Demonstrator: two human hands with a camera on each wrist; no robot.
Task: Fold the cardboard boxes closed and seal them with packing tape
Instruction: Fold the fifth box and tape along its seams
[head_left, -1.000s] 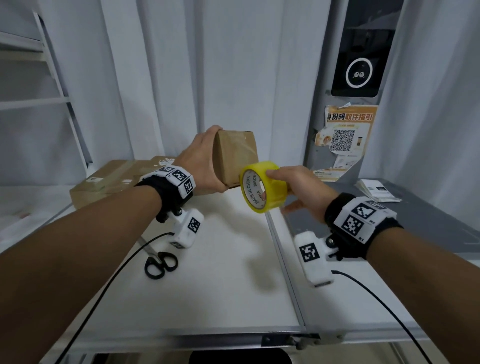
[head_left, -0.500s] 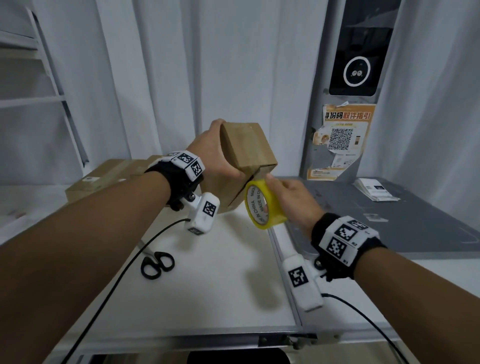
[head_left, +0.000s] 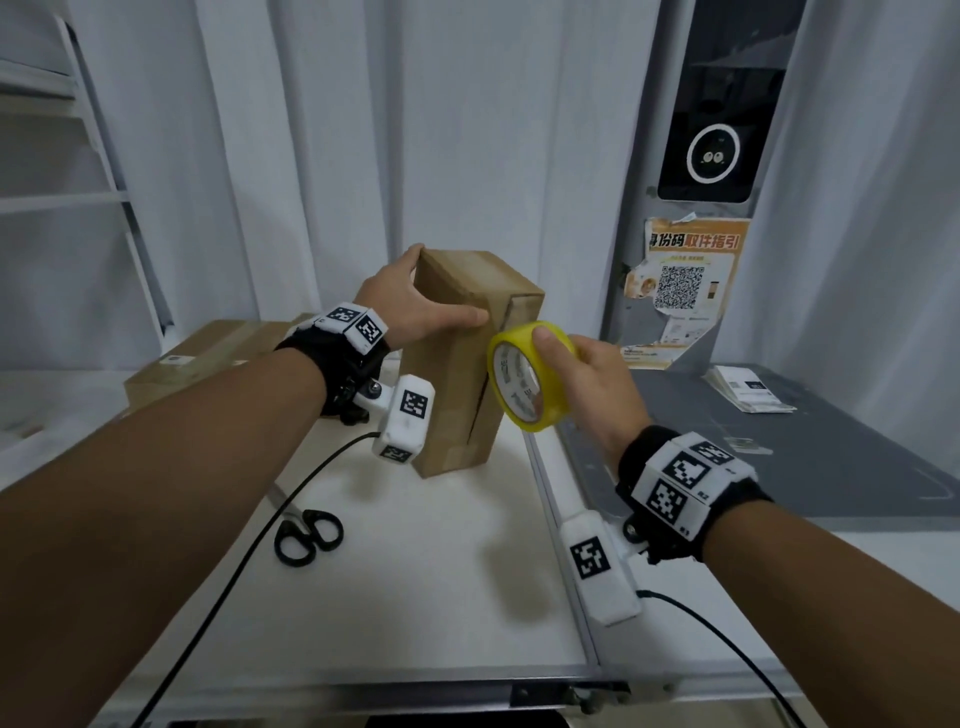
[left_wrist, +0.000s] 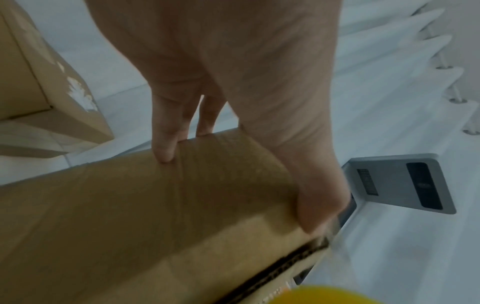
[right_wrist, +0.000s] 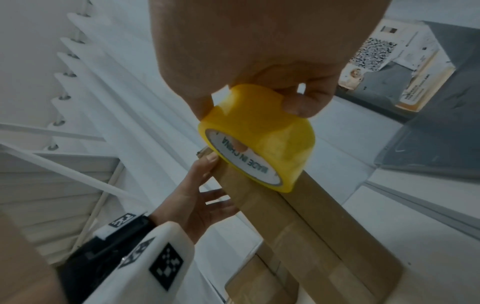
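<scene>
A small brown cardboard box (head_left: 457, 364) stands on end on the white table (head_left: 405, 571), its flap seam facing right. My left hand (head_left: 415, 306) grips its upper part, thumb on the near face and fingers behind; the left wrist view shows the same box (left_wrist: 155, 216) under that hand (left_wrist: 233, 102). My right hand (head_left: 582, 369) holds a yellow roll of packing tape (head_left: 530, 376) against the box's right face by the seam. In the right wrist view the tape roll (right_wrist: 259, 139) rests on the box (right_wrist: 324, 226), pinched by the right hand (right_wrist: 259, 72).
Black scissors (head_left: 306, 535) lie on the table near the left forearm. A larger flat cardboard box (head_left: 208, 358) sits at the back left. A grey surface (head_left: 831, 447) with a stack of papers (head_left: 748, 395) lies to the right. Curtains hang behind.
The left hand turned the box from a tilted hold in the air to standing on end on the table. The right hand brought the tape roll up against the box's right face.
</scene>
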